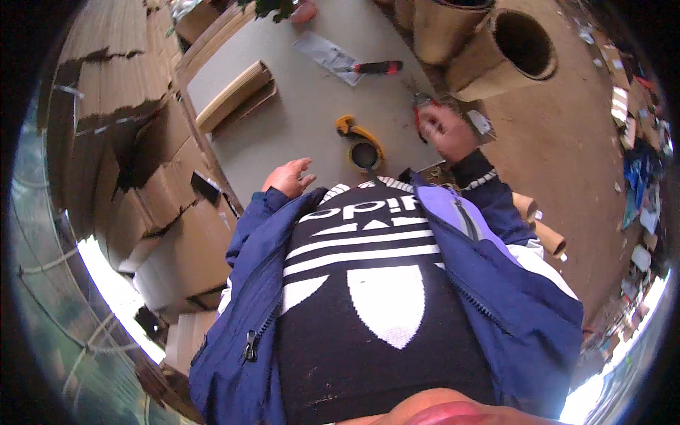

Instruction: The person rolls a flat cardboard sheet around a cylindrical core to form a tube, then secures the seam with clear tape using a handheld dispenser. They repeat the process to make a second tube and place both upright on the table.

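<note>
On the grey table (304,92), my left hand (289,178) rests near the front edge, fingers apart and holding nothing. My right hand (452,131) is at the table's right edge, right beside a red-handled hand tool (418,119). Motion blurs its fingers, so whether they grip the tool is unclear. Between my hands lies a yellow tape dispenser (366,137) with a roll of tape (364,155). Farther off, a tool with a red and black handle (379,67) lies partly over a clear flat plastic packet (322,53).
A folded cardboard piece (241,95) lies at the table's left. Stacked cardboard (117,92) stands beyond that edge. Large brown cardboard tubes (489,71) stand at the far right. Another person's hand (304,10) shows at the top, near green leaves (273,7).
</note>
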Demonstrator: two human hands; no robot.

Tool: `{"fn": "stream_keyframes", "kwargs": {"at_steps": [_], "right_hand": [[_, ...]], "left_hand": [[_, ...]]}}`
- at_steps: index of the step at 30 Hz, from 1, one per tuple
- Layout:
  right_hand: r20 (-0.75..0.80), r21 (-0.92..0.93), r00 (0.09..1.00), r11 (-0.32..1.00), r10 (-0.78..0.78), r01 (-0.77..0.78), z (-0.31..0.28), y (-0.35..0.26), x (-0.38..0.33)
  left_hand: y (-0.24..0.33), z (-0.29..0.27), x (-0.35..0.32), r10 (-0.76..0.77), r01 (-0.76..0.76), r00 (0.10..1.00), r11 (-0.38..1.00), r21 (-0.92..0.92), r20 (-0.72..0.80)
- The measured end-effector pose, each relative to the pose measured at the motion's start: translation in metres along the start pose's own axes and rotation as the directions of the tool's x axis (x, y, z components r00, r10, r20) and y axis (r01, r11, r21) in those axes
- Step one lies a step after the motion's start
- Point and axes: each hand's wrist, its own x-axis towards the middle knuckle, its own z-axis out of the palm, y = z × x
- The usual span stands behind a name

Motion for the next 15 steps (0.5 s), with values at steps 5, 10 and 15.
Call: {"fn": "stream_keyframes", "kwargs": {"at_steps": [5, 10, 15], "right_hand": [[0.534, -0.164, 0.753, 0.92, 0.385, -0.355, 0.127, 0.044, -0.02], [0.512, -0.342, 0.731, 0.888, 0.451, -0.308, 0.189, 0.03, 0.0], [0.466, -0.508, 0.699, 0.811, 0.542, -0.29, 0.195, 0.044, 0.014]], "left_hand": [[-0.001, 0.016, -0.017, -0.073, 0.071, 0.994, 0.997, 0.018, 0.076], [-0.008, 0.027, -0.037, -0.112, 0.104, 0.989, 0.991, 0.082, 0.099], [-0.048, 0.042, -0.03, -0.079, 0.083, 0.99, 0.996, -0.029, 0.116]]}}
